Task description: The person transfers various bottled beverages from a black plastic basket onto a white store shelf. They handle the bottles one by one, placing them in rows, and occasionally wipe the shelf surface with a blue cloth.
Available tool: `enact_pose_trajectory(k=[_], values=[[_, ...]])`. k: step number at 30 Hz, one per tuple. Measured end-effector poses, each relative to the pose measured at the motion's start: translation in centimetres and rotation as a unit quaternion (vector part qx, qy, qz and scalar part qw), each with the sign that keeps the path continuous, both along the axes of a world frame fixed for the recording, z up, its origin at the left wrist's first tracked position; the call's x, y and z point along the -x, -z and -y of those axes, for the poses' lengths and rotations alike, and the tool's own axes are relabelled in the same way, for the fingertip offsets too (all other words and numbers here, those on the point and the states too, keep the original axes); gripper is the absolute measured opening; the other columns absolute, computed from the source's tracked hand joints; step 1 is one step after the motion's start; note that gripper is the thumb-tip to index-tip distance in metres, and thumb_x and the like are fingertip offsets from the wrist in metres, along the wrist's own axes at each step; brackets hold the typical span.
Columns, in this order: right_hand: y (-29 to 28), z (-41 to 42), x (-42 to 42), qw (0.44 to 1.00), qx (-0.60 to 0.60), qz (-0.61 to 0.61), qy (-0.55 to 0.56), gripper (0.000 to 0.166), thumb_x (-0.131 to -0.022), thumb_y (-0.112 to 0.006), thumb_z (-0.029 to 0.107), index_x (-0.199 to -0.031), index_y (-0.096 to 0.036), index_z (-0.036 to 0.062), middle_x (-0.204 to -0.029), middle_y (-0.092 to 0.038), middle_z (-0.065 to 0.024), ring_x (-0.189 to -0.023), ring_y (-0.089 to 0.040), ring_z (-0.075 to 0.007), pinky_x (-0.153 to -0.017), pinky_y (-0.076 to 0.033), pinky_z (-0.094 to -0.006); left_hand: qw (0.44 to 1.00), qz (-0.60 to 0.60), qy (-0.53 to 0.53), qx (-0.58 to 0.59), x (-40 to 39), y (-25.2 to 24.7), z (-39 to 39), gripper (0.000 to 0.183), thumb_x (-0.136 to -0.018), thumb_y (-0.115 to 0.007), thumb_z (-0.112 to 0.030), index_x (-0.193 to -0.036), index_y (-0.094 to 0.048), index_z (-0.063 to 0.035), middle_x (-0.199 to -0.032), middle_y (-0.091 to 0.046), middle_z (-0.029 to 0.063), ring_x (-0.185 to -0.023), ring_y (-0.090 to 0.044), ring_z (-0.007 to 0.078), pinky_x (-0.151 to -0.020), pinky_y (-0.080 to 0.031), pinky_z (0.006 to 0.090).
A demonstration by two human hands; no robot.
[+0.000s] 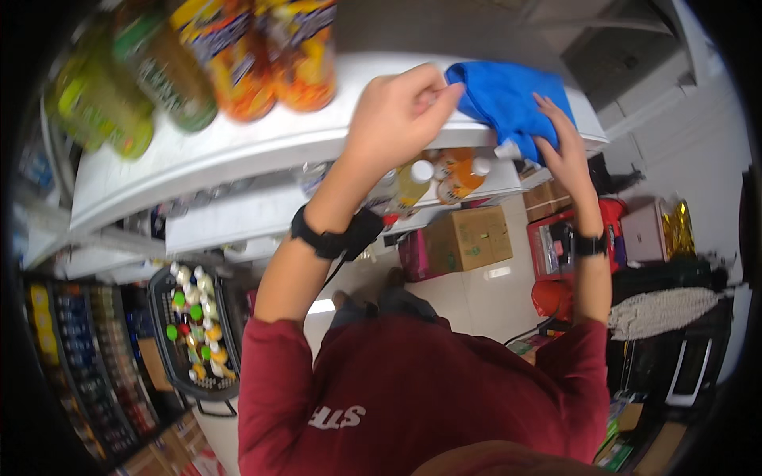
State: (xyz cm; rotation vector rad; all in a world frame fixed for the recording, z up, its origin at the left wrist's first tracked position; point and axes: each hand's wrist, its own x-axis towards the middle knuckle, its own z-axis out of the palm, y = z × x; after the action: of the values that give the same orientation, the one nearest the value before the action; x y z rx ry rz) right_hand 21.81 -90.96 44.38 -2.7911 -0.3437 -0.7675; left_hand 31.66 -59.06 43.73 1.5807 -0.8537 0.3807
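Observation:
A folded blue cloth point(512, 98) lies at the right end of the white upper shelf point(250, 143), and part of it hangs over the front edge with a small white tag. My left hand point(399, 107) is curled, its thumb and forefinger pinched at the cloth's left edge. At the cloth's right side, my right hand point(562, 140) grips it with thumb and fingers spread across the fabric. Left of my hands on the same shelf stand two orange drink bottles point(303, 71), a green-capped brownish bottle point(172, 77) and yellow-green bottles point(113, 113).
Below, a lower shelf holds orange juice bottles point(461, 178). A cardboard box point(476, 238) and a red crate point(542, 250) stand on the floor. A dark basket point(158, 333) of small bottles sits at left, near racks of drinks point(83, 357). Black equipment point(673, 351) is at right.

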Motion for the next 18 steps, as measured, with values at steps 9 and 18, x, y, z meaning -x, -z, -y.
enact_pose_trajectory(k=[9,18], values=[[6.8,-11.1,7.2,0.957,-0.214,0.011,-0.194,0.029,-0.086,-0.066,0.004,-0.114,-0.06,-0.0033,-0.131,-0.067,-0.0316,-0.123,-0.066,-0.0449,-0.107,-0.048,-0.0482,0.991,0.114,0.014,0.068,4.9,2.1,-3.5,0.022,-0.09,-0.078,-0.017,-0.077,-0.064,-0.0052,-0.054,-0.043,0.0029,-0.049,-0.045,0.0141,-0.048,-0.036,0.0301],[13.4,-15.6,1.9,0.843,-0.297,-0.157,-0.419,0.037,-0.08,-0.065,-0.004,-0.116,-0.063,0.0034,-0.13,-0.07,-0.0246,-0.119,-0.07,-0.038,-0.102,-0.053,-0.043,0.972,-0.017,-0.155,-0.178,13.3,8.9,-13.1,0.015,-0.092,-0.075,-0.016,-0.085,-0.069,-0.0047,-0.066,-0.06,0.0097,-0.059,-0.061,0.0278,-0.055,-0.046,0.0376]])
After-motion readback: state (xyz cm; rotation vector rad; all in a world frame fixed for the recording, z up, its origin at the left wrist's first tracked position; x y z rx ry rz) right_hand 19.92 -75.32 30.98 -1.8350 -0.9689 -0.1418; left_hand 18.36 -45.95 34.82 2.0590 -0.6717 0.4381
